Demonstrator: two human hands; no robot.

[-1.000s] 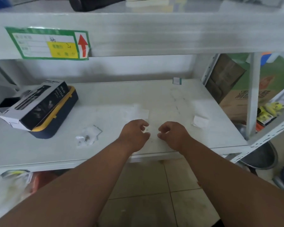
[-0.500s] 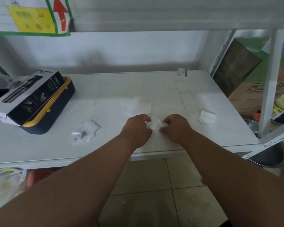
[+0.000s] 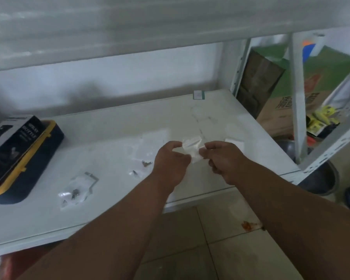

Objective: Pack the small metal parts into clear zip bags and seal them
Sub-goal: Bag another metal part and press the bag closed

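A small clear zip bag (image 3: 192,147) is held up above the white shelf board (image 3: 113,126), pinched on its left side by my left hand (image 3: 170,164) and on its right side by my right hand (image 3: 224,158). Small loose metal parts (image 3: 146,163) lie on the board just left of my left hand, beside a flat clear bag (image 3: 150,144). Farther left lies another clear bag with metal parts (image 3: 77,189) in it. What is inside the held bag is too blurred to tell.
A black-and-white spray bottle box (image 3: 6,144) rests on a navy and yellow case (image 3: 34,156) at the left. A flat clear bag (image 3: 233,142) lies behind my right hand. A white upright post (image 3: 297,98) and a metal bowl (image 3: 321,178) stand at the right.
Both hands have lifted the bag from the board and raised it. Loose metal parts near my left hand have come into view. The camera has tilted down and right.
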